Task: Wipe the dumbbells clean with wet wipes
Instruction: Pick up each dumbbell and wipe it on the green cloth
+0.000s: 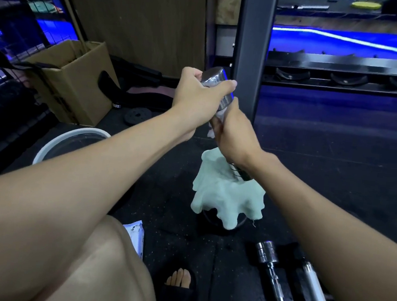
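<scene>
Flooring of dark rubber [332, 184] carries everything here, and it is seen from above by a person crouched over it. Beyond it a metal rack [250, 47] is stood upright, and a cardboard box [74, 86] is set toward the far left corner of the floor, with a white bucket [75, 138] nearer on the left. A pale green cloth [224, 197] is draped over something dark near the middle of the floor; what lies under it cannot be told.

A chrome dumbbell [218, 85] is held up off the floor, above the cloth and tilted, its upper head toward the rack. That upper head is gripped by the left hand [197, 95], fingers curled round it. The handle is gripped by the right hand [236, 134], and a white wipe [212, 129] is pinched against the bar under its fingers. Two more dumbbells [276, 270] are laid side by side at the near right edge of the floor. A white pack of wipes [136, 235] is laid beside the knee.

Wiping of the handle is judged to be the step in hand. For the next move, a firm hold by the left hand is called for while the wipe is drawn along and round the bar, and the lower head is then to be reached.
</scene>
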